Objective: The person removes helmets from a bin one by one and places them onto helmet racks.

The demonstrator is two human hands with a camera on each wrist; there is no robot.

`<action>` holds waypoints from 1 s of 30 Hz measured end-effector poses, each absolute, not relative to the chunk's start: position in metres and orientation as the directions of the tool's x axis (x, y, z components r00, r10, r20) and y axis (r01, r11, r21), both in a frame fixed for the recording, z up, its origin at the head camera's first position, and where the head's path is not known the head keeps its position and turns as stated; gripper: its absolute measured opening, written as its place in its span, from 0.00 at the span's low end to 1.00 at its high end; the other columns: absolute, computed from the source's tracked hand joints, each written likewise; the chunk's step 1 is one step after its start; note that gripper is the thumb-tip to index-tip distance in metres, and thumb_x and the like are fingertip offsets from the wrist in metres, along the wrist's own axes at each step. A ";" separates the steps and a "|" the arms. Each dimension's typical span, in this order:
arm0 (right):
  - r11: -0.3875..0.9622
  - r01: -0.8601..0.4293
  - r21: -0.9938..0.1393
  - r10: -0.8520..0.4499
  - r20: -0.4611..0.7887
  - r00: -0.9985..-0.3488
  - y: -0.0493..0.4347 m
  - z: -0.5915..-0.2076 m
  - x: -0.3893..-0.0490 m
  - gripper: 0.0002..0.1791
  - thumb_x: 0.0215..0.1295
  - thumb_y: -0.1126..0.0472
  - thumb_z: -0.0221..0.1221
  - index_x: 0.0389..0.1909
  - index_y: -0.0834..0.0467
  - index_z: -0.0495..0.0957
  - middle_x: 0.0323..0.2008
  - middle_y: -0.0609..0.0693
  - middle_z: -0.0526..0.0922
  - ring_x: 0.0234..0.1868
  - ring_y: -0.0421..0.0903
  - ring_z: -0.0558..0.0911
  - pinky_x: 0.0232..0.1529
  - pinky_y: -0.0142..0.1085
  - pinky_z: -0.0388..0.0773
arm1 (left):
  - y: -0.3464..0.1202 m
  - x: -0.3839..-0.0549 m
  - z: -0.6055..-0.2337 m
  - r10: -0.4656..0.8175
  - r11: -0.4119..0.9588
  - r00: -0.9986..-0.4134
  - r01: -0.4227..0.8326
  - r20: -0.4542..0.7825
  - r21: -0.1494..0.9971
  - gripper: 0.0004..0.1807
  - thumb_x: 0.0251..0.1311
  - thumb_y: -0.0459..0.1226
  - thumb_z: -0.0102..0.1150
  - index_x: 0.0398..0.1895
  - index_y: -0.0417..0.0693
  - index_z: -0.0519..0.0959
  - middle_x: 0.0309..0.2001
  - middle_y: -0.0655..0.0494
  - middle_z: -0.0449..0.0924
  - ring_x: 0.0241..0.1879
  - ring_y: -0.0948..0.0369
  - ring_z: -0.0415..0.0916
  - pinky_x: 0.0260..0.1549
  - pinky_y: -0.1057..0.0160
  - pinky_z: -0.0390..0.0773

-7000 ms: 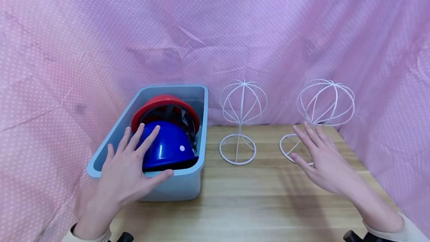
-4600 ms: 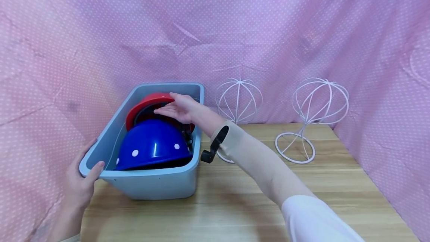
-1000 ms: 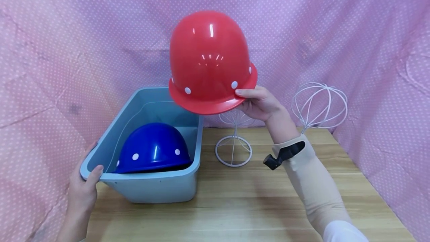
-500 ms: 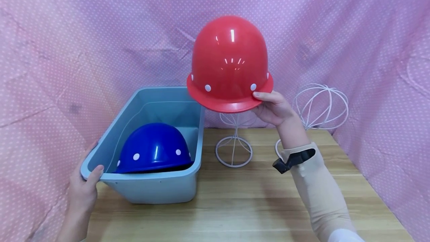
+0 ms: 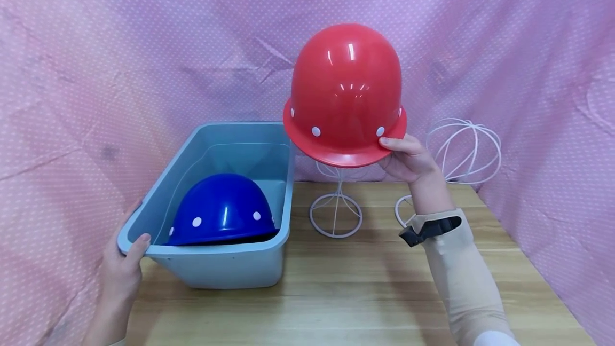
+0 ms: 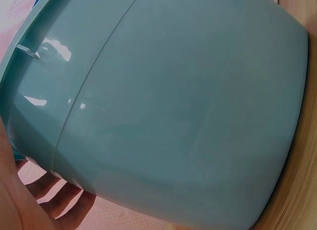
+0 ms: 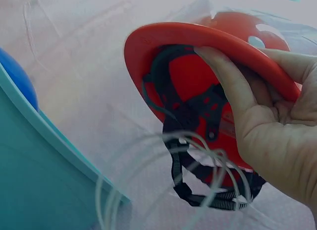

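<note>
The right hand [image 5: 410, 161] pinches a red helmet [image 5: 345, 89] by its brim near a white wire stand [image 5: 338, 192]; the left hand [image 5: 122, 270] clasps a bin [image 5: 226, 268] containing a blue helmet [image 5: 222, 204].

Glossy, apparently plastic red helmet [image 5: 346, 95]

We see the bin [image 5: 226, 269] at the left edge of the tabletop [image 5: 336, 295], one helmet [image 5: 223, 202] inside. The left stand [image 5: 339, 192], behind the other helmet [image 5: 347, 95] in head view, and the right stand [image 5: 475, 146] are near the back edge.
</note>
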State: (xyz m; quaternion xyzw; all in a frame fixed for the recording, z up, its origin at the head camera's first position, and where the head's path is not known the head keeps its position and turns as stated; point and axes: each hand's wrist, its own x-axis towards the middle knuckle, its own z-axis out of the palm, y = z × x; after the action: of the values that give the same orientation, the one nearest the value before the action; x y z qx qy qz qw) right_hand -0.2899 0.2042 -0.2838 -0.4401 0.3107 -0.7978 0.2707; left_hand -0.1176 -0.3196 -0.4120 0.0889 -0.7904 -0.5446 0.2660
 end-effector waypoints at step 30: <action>-0.647 0.215 -0.731 -0.696 0.452 -0.558 0.217 -0.337 -0.299 0.21 0.81 0.72 0.41 0.69 0.61 0.70 0.64 0.56 0.82 0.60 0.55 0.88 0.60 0.46 0.85 | -0.322 -0.117 -0.414 -0.429 0.361 -0.838 0.183 0.337 0.915 0.33 0.75 0.32 0.51 0.82 0.54 0.65 0.66 0.74 0.71 0.61 0.71 0.70 0.56 0.83 0.71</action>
State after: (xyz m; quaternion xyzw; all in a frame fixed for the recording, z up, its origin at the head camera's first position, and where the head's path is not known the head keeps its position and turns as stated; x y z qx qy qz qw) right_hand -0.2989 0.2170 -0.3367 -0.3805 0.3163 -0.8239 0.2763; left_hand -0.1171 -0.3221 -0.4138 0.0788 -0.7783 -0.5599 0.2731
